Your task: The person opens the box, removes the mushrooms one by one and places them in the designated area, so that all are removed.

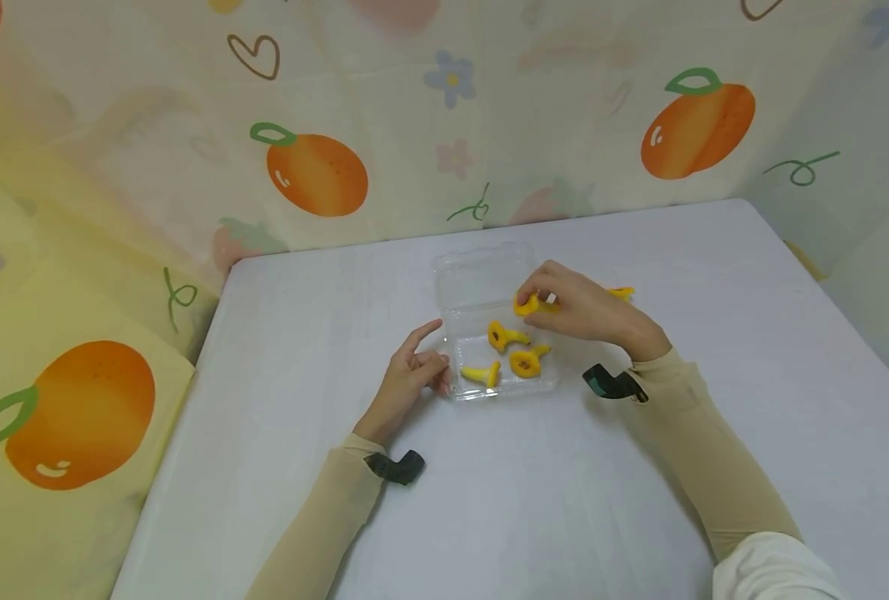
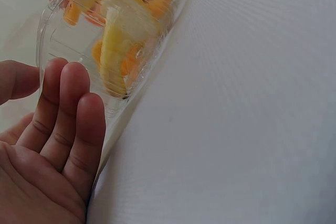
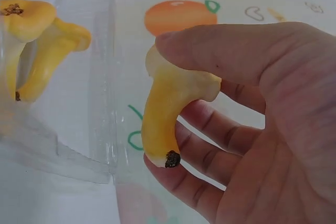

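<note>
In the head view my right hand (image 1: 571,304) holds a yellow mushroom (image 1: 530,306) above the right side of a clear plastic box (image 1: 455,387). The right wrist view shows that mushroom (image 3: 160,114) between thumb and fingers, its pale side toward the thumb and its stem down with a dark tip. Three more yellow mushrooms (image 1: 525,363) lie inside the box. My left hand (image 1: 410,371) is at the box's left edge, index finger extended. In the left wrist view its other fingers (image 2: 73,87) rest against the outer wall, the thumb at the rim.
The box's transparent lid (image 1: 481,279) lies folded back on its far side. Partly behind the right wrist, another yellow piece (image 1: 621,293) is on the white-covered table (image 1: 534,500). A fruit-printed curtain (image 1: 384,100) stands behind the table.
</note>
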`<action>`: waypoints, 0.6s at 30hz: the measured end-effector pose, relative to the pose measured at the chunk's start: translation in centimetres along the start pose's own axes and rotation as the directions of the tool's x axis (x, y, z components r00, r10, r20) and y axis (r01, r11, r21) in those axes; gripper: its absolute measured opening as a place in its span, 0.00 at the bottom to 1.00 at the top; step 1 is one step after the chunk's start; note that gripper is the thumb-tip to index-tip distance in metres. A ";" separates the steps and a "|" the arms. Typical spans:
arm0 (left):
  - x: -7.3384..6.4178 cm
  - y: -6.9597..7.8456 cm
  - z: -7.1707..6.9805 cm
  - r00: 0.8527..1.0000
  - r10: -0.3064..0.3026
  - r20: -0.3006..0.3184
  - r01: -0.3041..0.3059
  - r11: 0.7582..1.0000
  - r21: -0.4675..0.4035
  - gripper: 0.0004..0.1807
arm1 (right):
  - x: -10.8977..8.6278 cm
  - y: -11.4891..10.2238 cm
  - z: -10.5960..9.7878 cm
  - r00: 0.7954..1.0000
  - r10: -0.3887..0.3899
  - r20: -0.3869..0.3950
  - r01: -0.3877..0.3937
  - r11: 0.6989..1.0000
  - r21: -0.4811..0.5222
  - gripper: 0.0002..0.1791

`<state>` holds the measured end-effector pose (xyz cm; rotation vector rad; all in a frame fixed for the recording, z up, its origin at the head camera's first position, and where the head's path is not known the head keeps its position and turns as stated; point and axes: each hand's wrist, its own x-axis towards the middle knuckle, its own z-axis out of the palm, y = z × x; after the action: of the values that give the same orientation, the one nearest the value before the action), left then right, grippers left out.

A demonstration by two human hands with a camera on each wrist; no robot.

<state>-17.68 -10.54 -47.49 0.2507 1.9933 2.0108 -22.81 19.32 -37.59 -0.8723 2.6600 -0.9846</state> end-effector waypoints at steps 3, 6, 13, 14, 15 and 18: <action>0.0 0.1 0.0 1.000 -0.001 0.000 0.001 1.000 0.006 0.35 | 0.0 0.0 -0.1 1.000 0.001 -0.008 -0.001 1.000 -0.005 0.07; 0.1 0.0 0.0 1.000 -0.008 0.004 0.008 1.000 0.004 0.35 | -0.3 0.1 -0.2 1.000 -0.002 -0.022 0.002 1.000 -0.005 0.07; 0.1 0.0 0.1 1.000 -0.013 0.000 0.013 1.000 0.000 0.35 | -1.2 0.9 -0.9 0.998 0.001 -0.059 -0.003 0.999 -0.034 0.06; 0.0 0.1 0.1 1.000 -0.013 -0.002 0.013 1.000 0.001 0.35 | -1.3 1.1 -1.0 0.998 0.005 -0.064 -0.008 0.999 -0.035 0.06; 0.0 0.1 0.1 1.000 -0.014 -0.003 0.014 1.000 0.001 0.35 | -1.5 1.3 -1.1 0.998 0.011 -0.069 -0.014 0.999 -0.034 0.05; 0.1 0.1 0.0 1.000 -0.012 -0.004 0.012 1.000 0.000 0.35 | -1.8 1.6 -1.5 0.997 0.023 -0.073 -0.026 0.999 -0.032 0.05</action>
<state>-17.73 -10.48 -47.40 0.2341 1.9922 2.0052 -22.63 22.16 -37.48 -0.8240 2.7476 -0.9877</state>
